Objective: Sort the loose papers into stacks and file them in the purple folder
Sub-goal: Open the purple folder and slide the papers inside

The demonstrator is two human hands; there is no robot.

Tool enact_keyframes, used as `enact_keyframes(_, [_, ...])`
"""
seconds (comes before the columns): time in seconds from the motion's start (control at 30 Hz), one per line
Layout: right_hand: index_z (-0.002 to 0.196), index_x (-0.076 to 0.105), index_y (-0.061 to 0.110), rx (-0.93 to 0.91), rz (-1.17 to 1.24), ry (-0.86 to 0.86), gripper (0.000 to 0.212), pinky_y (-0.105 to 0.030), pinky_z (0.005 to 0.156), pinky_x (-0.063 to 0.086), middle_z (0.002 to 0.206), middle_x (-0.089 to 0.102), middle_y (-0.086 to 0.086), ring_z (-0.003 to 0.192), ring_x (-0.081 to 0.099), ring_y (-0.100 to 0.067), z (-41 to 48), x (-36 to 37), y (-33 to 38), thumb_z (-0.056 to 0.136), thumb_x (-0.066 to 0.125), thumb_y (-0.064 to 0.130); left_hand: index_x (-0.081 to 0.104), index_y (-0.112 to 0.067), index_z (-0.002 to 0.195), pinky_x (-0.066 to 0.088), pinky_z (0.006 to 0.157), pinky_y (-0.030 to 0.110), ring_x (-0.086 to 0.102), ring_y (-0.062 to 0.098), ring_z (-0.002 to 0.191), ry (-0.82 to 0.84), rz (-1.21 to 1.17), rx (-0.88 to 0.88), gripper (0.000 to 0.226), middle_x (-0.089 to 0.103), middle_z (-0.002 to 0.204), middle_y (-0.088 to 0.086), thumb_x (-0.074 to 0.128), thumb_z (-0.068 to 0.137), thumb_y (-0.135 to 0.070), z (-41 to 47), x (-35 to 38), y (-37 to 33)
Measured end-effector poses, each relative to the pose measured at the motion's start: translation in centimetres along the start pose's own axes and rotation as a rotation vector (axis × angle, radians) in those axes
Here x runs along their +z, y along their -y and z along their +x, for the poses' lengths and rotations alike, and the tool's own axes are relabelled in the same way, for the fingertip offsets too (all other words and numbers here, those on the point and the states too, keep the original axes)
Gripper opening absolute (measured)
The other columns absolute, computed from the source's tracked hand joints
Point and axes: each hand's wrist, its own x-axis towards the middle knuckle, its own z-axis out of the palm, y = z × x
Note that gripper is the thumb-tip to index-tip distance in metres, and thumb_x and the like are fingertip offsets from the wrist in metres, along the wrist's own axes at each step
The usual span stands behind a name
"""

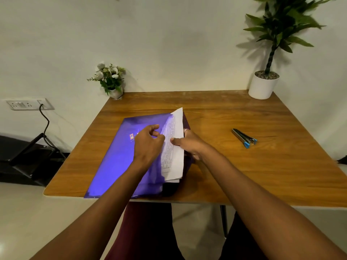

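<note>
While the purple folder (116,158) lies flat on the wooden table (244,169), its near corner reaching just past the front edge, we find the papers (174,160) half raised along its right side, the printed face turned to the left. Our right hand (189,145) grips this stack: the thumb presses on the printed sheet and the other fingers are curled behind the sheets, a ring (185,130) showing on one of them. Our left hand (148,143) rests on the folder's cover with its fingers curled, the tips at the left edge of the papers; whether they pinch a sheet or the cover we cannot tell. Well to the right of the folder a stapler (244,138) with a blue end lies on the bare wood. At the far right corner stands a leafy plant (281,21) in a white pot (262,87), at the far left corner a small pot of white flowers (112,79), both against the pale wall (169,44). Left of the table a wall socket (28,104) carries a black cable (45,121) that drops toward a dark seat (22,156) on the pale floor (22,212)
</note>
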Motion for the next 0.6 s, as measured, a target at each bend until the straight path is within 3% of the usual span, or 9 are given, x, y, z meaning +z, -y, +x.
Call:
enact_keyframes(0.1, [0.140, 0.048, 0.020, -0.077, -0.133, -0.109, 0.041, -0.044, 0.089, 0.059, 0.132, 0.065, -0.004, 0.106, 0.068, -0.022, -0.2, 2.2, -0.6, 0.101, 0.058, 0.029, 0.066, -0.017, 0.125, 0.037, 0.066, 0.007, 0.062, 0.011, 0.086, 0.008, 0.009, 0.013, 0.040, 0.069, 0.102, -0.003, 0.066, 0.086, -0.014, 0.2, -0.2, 0.1])
enact_keyframes(0.2, [0.152, 0.037, 0.023, -0.149, -0.329, -0.185, 0.046, -0.050, 0.102, 0.048, 0.134, 0.061, -0.007, 0.119, 0.061, -0.032, -0.4, 3.4, -1.6, 0.106, 0.040, 0.026, 0.069, -0.018, 0.124, 0.040, 0.066, 0.008, 0.063, 0.011, 0.083, 0.016, -0.007, 0.013, 0.040, 0.070, 0.100, -0.004, 0.065, 0.084, -0.013, 0.3, -0.2, 0.1])
enact_keyframes(0.27, [0.143, 0.049, 0.024, -0.188, -0.226, -0.103, 0.041, -0.048, 0.082, 0.058, 0.101, 0.069, -0.012, 0.085, 0.070, -0.033, -0.5, 4.4, -1.8, 0.105, 0.034, 0.015, 0.071, -0.018, 0.124, 0.042, 0.069, 0.015, 0.063, 0.012, 0.083, 0.026, -0.002, 0.012, 0.040, 0.070, 0.100, -0.004, 0.066, 0.085, -0.013, 0.3, 0.0, 0.1])
enact_keyframes(0.3, [0.139, 0.055, 0.023, -0.194, -0.175, -0.057, 0.043, -0.037, 0.068, 0.058, 0.087, 0.067, -0.010, 0.069, 0.066, -0.027, -0.6, 4.9, -1.7, 0.104, 0.034, 0.010, 0.072, -0.017, 0.123, 0.041, 0.072, 0.016, 0.064, 0.012, 0.087, 0.033, 0.002, 0.005, 0.039, 0.070, 0.099, -0.005, 0.067, 0.085, -0.014, 0.3, 0.1, 0.1])
enact_keyframes(0.33, [0.136, 0.060, 0.023, -0.209, -0.177, -0.047, 0.046, -0.027, 0.060, 0.053, 0.082, 0.065, -0.006, 0.066, 0.062, -0.019, -0.6, 5.1, -1.5, 0.102, 0.035, 0.005, 0.072, -0.016, 0.123, 0.041, 0.075, 0.016, 0.066, 0.011, 0.092, 0.039, -0.001, -0.004, 0.038, 0.070, 0.099, -0.005, 0.069, 0.086, -0.015, 0.3, 0.2, 0.1])
enact_keyframes(0.4, [0.127, 0.067, 0.020, -0.233, -0.281, -0.060, 0.044, -0.020, 0.063, 0.048, 0.093, 0.072, -0.001, 0.080, 0.065, -0.013, -0.5, 5.2, -0.9, 0.096, 0.041, 0.003, 0.073, -0.015, 0.123, 0.042, 0.081, 0.015, 0.067, 0.008, 0.100, 0.053, -0.010, -0.023, 0.038, 0.073, 0.102, -0.004, 0.070, 0.085, -0.015, 0.3, 0.3, 0.2])
enact_keyframes(0.5, [0.103, 0.072, 0.006, -0.245, -0.402, -0.083, 0.027, -0.039, 0.072, 0.052, 0.098, 0.073, -0.010, 0.088, 0.066, -0.021, -0.1, 4.9, -0.6, 0.093, 0.047, 0.006, 0.074, -0.015, 0.122, 0.049, 0.082, 0.021, 0.068, 0.010, 0.093, 0.071, -0.027, -0.046, 0.039, 0.075, 0.100, -0.003, 0.069, 0.083, -0.014, 0.3, 0.3, -0.1])
enact_keyframes(0.53, [0.105, 0.072, 0.005, -0.261, -0.433, -0.139, 0.025, -0.041, 0.074, 0.050, 0.100, 0.069, -0.012, 0.090, 0.064, -0.022, 0.1, 4.6, -0.9, 0.093, 0.050, 0.007, 0.074, -0.016, 0.121, 0.052, 0.081, 0.024, 0.071, 0.015, 0.091, 0.077, -0.037, -0.047, 0.038, 0.075, 0.097, -0.003, 0.069, 0.084, -0.014, 0.3, 0.4, -0.1])
enact_keyframes(0.6, [0.127, 0.067, 0.016, -0.291, -0.532, -0.339, 0.035, -0.039, 0.092, 0.047, 0.118, 0.060, -0.010, 0.109, 0.057, -0.024, -0.1, 3.2, -1.3, 0.094, 0.057, 0.013, 0.074, -0.015, 0.121, 0.057, 0.082, 0.035, 0.073, 0.027, 0.094, 0.091, -0.070, -0.062, 0.037, 0.076, 0.099, 0.000, 0.067, 0.085, -0.013, 0.3, 0.8, -0.1])
